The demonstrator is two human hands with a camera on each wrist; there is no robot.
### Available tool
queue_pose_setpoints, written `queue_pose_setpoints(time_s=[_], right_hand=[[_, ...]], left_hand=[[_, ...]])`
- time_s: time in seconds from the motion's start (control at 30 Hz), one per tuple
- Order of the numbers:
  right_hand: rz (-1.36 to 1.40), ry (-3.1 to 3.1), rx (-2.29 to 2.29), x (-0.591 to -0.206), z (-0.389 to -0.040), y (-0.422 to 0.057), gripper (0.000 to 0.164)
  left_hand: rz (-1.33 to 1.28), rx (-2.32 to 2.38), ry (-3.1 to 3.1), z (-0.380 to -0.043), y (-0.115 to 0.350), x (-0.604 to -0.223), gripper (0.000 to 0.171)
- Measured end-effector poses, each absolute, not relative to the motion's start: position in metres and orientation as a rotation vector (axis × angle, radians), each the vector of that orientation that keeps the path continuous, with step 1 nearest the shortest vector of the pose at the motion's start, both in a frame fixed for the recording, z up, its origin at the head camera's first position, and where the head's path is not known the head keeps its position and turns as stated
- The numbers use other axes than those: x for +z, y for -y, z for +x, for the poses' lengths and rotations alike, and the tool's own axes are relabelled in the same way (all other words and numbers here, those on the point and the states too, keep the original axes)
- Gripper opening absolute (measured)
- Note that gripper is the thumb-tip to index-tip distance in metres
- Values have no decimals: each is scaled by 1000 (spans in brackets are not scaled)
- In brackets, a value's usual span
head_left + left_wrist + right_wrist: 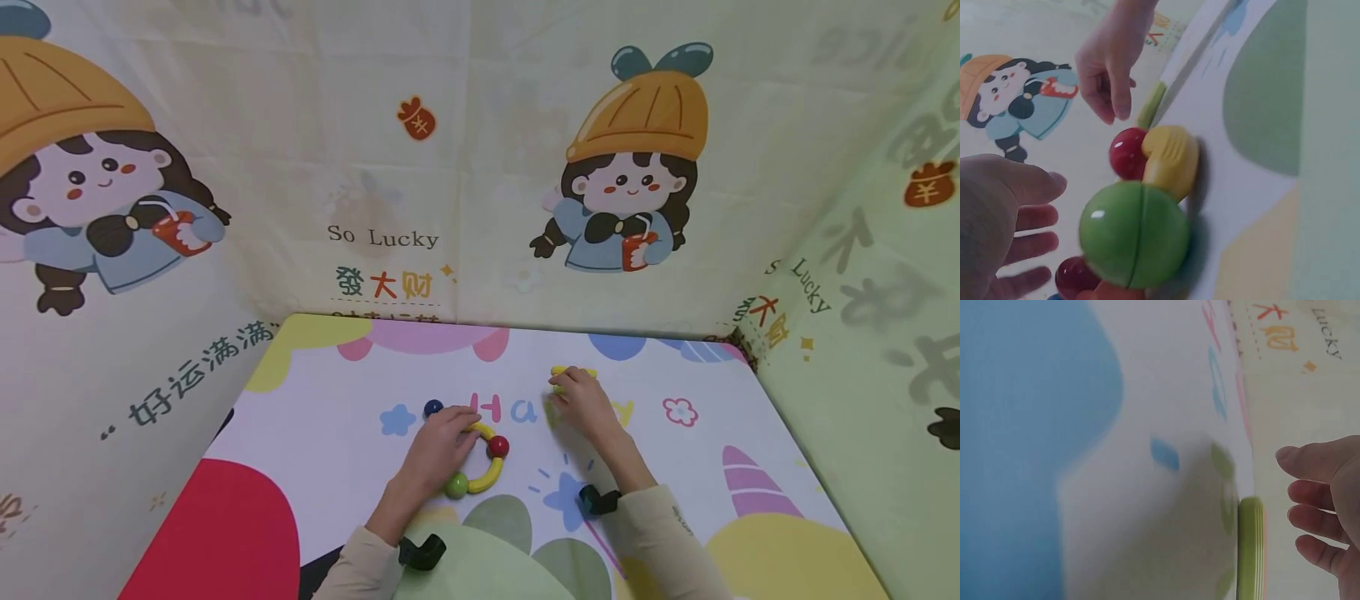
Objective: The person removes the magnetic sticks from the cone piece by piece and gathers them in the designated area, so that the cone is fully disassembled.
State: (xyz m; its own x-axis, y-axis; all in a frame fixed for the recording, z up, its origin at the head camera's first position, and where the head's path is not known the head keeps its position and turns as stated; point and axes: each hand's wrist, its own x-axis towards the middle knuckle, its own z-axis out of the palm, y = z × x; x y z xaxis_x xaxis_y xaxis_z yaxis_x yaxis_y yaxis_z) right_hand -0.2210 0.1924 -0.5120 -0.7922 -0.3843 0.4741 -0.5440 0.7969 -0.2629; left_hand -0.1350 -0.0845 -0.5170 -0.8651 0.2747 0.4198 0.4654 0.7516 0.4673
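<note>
A curved chain of balls and yellow curved pieces (487, 478) lies on the table. It includes a green ball (1135, 234), a red ball (498, 447) and a dark blue ball (432, 408). My left hand (442, 442) is over the chain's left side, hiding part of it; in the left wrist view its thumb and fingers are spread with nothing between them. Farther back, my right hand (581, 402) hovers at some yellow pieces (591, 372). The right wrist view has its fingers loosely bent beside a ribbed yellow-green piece (1250, 550), gripping nothing.
The tabletop (315, 417) carries a printed pattern of letters, stars and coloured shapes. Printed cloth walls (480, 167) stand behind the table and at both sides. A black band part (598, 500) sits at the right wrist, another (422, 552) at the left.
</note>
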Motion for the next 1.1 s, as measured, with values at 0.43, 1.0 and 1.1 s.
queue_pose_setpoints(time_s=[0.43, 1.0, 1.1], right_hand=[[689, 2871, 619, -499, -194, -141, 31], [1009, 2951, 553, -500, -178, -98, 31], [1032, 2959, 552, -504, -176, -94, 29]], left_hand=[[-291, -794, 2779, -132, 95, -514, 33], [-343, -906, 2819, -133, 92, -524, 35], [-403, -914, 2806, -133, 89, -524, 35]])
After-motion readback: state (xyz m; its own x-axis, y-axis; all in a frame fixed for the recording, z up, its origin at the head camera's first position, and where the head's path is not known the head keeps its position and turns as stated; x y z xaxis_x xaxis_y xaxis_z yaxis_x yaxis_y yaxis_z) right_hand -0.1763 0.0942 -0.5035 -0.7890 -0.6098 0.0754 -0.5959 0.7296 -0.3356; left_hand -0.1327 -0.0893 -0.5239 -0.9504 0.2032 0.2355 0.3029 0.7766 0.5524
